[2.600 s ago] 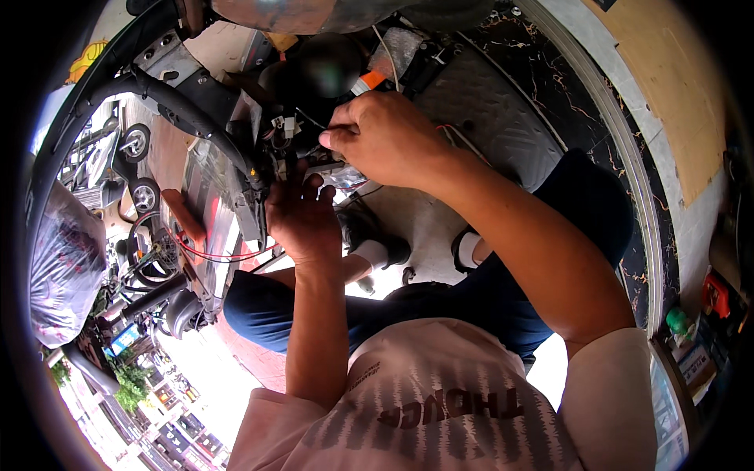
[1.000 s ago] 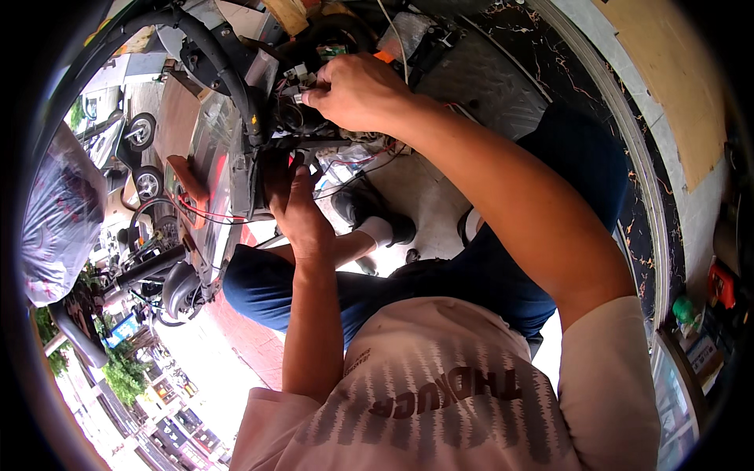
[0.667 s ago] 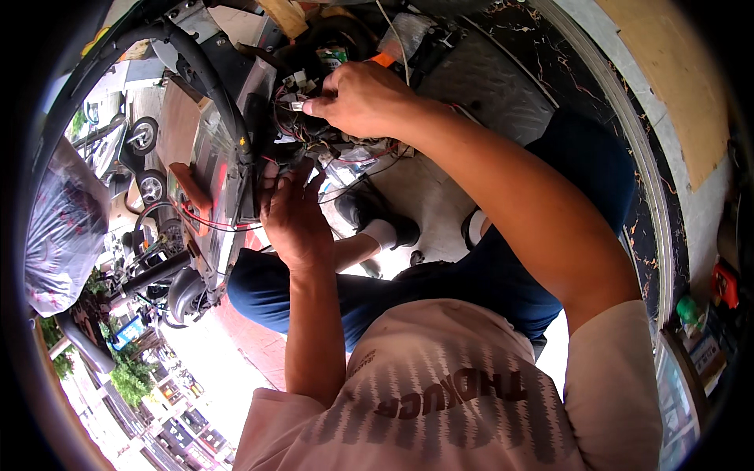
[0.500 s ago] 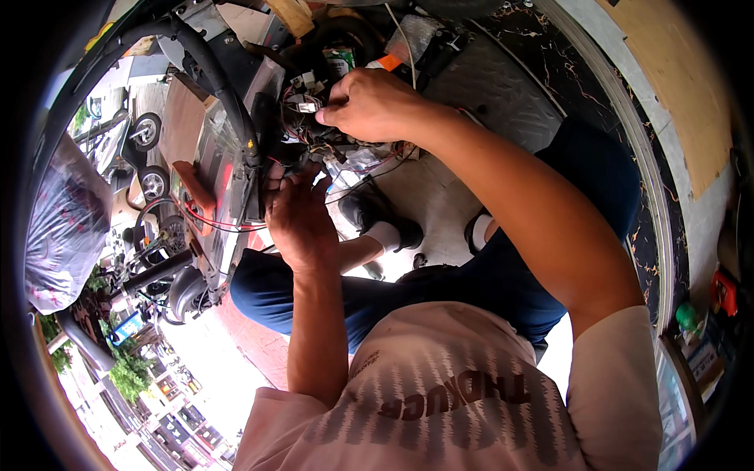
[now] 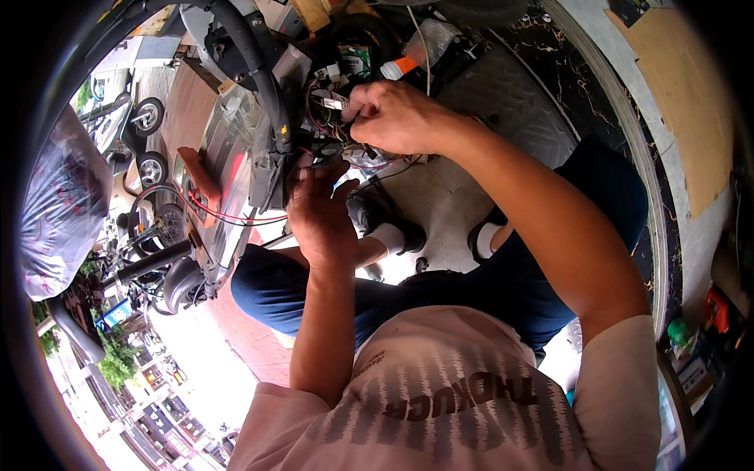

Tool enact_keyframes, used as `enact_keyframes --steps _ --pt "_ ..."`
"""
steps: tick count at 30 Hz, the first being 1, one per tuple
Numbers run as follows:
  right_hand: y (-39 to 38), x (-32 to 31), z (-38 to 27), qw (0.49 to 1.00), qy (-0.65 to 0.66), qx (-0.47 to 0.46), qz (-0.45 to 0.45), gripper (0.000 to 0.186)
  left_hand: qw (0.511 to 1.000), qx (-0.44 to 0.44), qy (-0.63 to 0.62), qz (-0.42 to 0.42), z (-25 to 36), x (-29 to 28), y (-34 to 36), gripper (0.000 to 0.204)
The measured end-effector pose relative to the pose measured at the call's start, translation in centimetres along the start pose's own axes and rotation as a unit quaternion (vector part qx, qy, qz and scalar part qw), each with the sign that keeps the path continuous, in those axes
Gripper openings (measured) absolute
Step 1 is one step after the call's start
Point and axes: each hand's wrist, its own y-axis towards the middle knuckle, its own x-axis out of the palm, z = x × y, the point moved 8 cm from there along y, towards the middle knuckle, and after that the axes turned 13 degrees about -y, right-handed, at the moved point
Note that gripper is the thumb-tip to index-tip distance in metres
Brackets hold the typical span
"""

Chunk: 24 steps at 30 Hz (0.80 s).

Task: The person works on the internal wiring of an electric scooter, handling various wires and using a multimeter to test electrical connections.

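Observation:
A bundle of thin coloured wires [image 5: 320, 124] spills out beside a black vehicle frame tube [image 5: 271, 98]. My right hand [image 5: 397, 118] reaches in from the right, its thumb and fingers pinched on a white wire connector [image 5: 333, 103] at the end of several wires. Lower and to the left, my left hand [image 5: 320, 208] is raised with its fingers curled at the dark lower part of the wiring. What those fingers grip is hidden by the hand and the shadow. Red and black cables [image 5: 236, 220] run leftward past my left wrist.
An orange-and-white tube [image 5: 398, 67] and bubble wrap [image 5: 434, 39] lie beyond my right hand. A ridged dark floor panel [image 5: 503, 102] is at the right. Parked two-wheelers [image 5: 149, 118] and a plastic-covered bundle [image 5: 67, 212] stand left. My knees flank the work.
The view has shifted, so the frame and wiring sit further right in the picture. My right hand stays at the white connector with fingers curled tighter; my left hand stays low at the wiring.

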Motion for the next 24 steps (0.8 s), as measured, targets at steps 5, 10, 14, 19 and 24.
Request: enact_keyframes --steps 5,10,14,19,24 --pt "-0.2 0.7 -0.6 0.999 -0.047 -0.002 0.013 0.047 0.999 0.009 0.04 0.004 -0.1 0.4 0.1 0.034" --pt "0.2 1.3 -0.3 0.999 -0.042 0.011 -0.006 0.043 1.0 0.002 0.026 -0.011 -0.4 0.3 0.0 0.037" --pt "0.8 1.5 1.0 0.999 -0.037 0.02 0.006 0.041 0.999 -0.007 0.033 -0.024 -0.8 0.5 0.2 0.041" --pt "1.0 1.3 1.8 0.999 -0.011 0.039 0.001 0.042 0.989 0.026 0.143 -0.03 -0.6 1.5 0.3 0.043" --pt "0.8 0.9 1.8 0.999 0.002 0.049 -0.004 0.039 0.99 0.029 0.136 -0.021 -0.9 1.5 0.5 0.042"
